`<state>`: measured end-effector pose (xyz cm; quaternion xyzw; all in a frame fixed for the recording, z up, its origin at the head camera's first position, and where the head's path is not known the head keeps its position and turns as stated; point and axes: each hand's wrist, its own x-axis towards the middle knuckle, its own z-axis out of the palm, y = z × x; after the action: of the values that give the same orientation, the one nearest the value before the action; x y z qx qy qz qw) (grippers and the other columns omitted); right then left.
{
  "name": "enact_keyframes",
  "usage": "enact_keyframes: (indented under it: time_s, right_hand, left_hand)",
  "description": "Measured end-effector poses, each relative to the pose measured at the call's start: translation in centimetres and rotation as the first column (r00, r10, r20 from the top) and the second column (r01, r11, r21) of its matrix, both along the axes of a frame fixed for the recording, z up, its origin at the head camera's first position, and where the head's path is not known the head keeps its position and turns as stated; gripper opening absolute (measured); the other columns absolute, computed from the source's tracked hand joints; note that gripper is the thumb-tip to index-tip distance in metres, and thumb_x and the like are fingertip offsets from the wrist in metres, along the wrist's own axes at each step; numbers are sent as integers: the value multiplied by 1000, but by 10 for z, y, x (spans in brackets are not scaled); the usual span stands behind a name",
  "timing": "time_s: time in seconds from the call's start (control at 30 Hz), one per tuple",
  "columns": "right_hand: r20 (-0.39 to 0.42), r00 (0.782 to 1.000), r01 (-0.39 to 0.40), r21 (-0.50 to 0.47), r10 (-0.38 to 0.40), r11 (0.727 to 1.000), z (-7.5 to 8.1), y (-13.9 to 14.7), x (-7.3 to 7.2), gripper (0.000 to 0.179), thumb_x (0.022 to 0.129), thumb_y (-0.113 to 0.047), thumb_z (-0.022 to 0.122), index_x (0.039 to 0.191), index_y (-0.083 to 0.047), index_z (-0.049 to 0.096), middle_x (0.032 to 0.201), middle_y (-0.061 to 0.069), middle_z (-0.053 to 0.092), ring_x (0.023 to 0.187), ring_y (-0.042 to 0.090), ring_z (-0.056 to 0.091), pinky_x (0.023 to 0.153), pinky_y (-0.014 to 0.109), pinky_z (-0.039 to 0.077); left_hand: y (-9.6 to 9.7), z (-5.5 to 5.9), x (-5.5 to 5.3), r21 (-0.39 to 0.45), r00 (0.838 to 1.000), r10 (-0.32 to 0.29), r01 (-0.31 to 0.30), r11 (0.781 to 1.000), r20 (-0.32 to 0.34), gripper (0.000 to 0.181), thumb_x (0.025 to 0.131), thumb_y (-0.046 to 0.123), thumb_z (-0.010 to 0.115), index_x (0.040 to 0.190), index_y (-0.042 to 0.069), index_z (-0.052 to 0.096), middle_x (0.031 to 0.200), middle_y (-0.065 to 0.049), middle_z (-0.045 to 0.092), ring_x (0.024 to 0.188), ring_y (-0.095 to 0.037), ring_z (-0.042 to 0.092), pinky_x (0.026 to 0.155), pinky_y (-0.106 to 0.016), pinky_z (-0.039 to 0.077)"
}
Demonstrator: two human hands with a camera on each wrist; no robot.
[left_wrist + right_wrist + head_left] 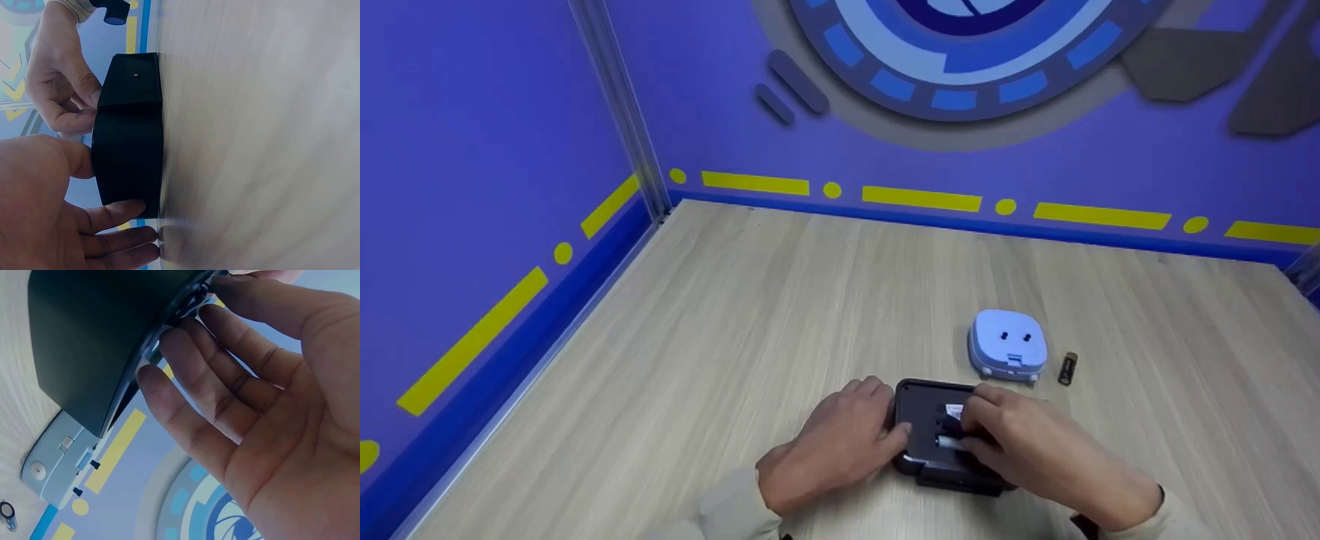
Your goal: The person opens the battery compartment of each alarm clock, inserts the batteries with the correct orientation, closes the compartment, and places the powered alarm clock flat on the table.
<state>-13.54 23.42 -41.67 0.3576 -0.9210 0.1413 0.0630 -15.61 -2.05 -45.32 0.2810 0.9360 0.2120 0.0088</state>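
Note:
A black square box-like case [919,412] lies on the table, with a white label [954,410] and a pale cylinder, apparently a battery [948,442], in its recessed middle. My left hand [844,439] holds the case's left edge, thumb on top and fingers along the side wall [126,152]. Over the recess, my right hand [1024,435] has bent fingers and thumb at a small dark piece; the right wrist view shows the fingertips [152,377] at the case's rim. Whether they pinch that piece is hidden.
Beyond the case sits a light-blue rounded box [1009,341] with two black pegs on top. A loose dark battery [1067,369] with a gold end lies to its right. Purple panels [720,135] with yellow marks wall the wooden table [720,315] at the back and left.

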Motion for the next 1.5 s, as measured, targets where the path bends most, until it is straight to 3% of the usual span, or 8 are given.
enact_keyframes:
  time_s: [0.43, 1.2, 1.5]
  right_hand:
    - [-2, 1000, -6, -40, 6, 999, 2, 1, 0, 21, 88, -4, 84, 90, -16, 67, 90, -7, 62, 75, 6, 61, 63, 33, 55]
    - [2, 1000, -17, 6, 17, 1000, 5, -3, 6, 26, 83, -1, 83, 82, -18, 63, 79, -12, 55, 66, 0, 49, 55, 25, 47]
    - [-62, 998, -19, -2, 19, 1000, 0, -6, 7, 26, 82, -3, 84, 81, -18, 64, 79, -12, 56, 65, 1, 49, 53, 27, 45]
  left_hand:
    - [0, 0, 0, 11, 1000, -1, 1, 1000, 15, 42, 104, 40, 57, 118, 3, 68, 109, -2, 64, 95, -16, 57, 84, -36, 52]
    - [0, 0, 0, 6, 1000, 11, -11, 1000, 1, 40, 103, 39, 58, 115, 2, 68, 108, -3, 65, 95, -18, 58, 84, -37, 52]
    - [0, 1, 1, 1, 1000, 13, -13, 1000, 19, 40, 104, 39, 58, 116, 3, 68, 108, -2, 65, 95, -17, 58, 84, -37, 52]
